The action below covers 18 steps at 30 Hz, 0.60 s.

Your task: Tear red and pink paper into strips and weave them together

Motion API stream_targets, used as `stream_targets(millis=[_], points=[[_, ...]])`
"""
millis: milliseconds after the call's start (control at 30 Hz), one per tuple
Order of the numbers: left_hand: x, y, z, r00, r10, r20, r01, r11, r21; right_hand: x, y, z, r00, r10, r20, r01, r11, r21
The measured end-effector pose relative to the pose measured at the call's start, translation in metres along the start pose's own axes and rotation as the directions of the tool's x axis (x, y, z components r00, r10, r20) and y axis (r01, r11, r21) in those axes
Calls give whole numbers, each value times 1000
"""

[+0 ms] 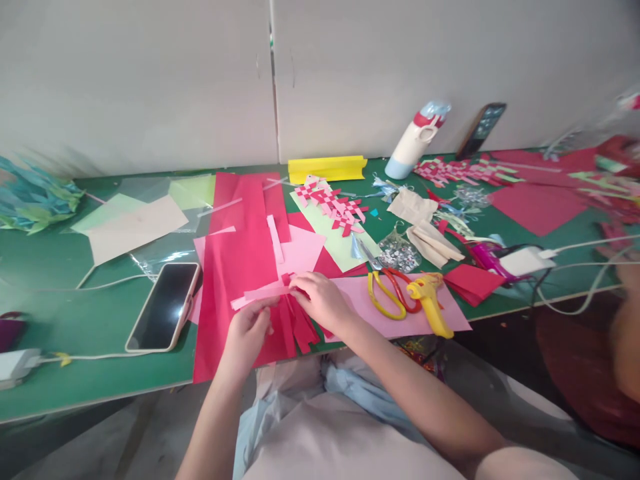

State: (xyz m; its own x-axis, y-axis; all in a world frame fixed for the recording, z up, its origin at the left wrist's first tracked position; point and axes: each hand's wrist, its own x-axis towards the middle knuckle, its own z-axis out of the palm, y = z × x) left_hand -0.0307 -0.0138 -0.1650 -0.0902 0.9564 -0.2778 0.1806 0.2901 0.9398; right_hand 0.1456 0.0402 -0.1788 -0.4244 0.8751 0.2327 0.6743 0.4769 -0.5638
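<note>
Over the red paper sheets (225, 267), my right hand (323, 300) pinches a pink paper strip (265, 292) at its right end, where it meets several red paper strips (303, 327). My left hand (253, 327) lies just below the pink strip. Its fingers reach along the strip's lower edge, touching or nearly so, and the thumb stands apart. The red strips hang down beside my right fingers, which partly hide the joint. A loose pink strip (275, 239) lies farther up. Scissors (387, 290) and a yellow glue gun (430, 300) rest on pink paper right of my hands.
A phone (163, 307) lies at left. Woven paper pieces (337, 207) sit on pale green paper behind my hands. A bottle (417, 140) and another phone (483, 130) stand by the wall. White cables (590, 263) cross the right, where part of another person shows.
</note>
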Motion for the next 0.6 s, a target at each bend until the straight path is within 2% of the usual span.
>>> stream_targets(millis=[167,300,467,600], points=[[-1,11,-2,993,-109,-54,85,936,-341,-5,1,-2,996,-53,78,58,996,-63],[2,17,-3,986,-158,-51,114,871,-477,-6,0,-2,988,-87,127,107,982,-159],[6,17,-1,989,-137,-55,96,879,-466,-7,-5,-6,971,-147,187,196,940,-279],[4,17,0,992,-57,-110,20,949,-314,-6,-6,-9,966,-152,211,209,937,-281]])
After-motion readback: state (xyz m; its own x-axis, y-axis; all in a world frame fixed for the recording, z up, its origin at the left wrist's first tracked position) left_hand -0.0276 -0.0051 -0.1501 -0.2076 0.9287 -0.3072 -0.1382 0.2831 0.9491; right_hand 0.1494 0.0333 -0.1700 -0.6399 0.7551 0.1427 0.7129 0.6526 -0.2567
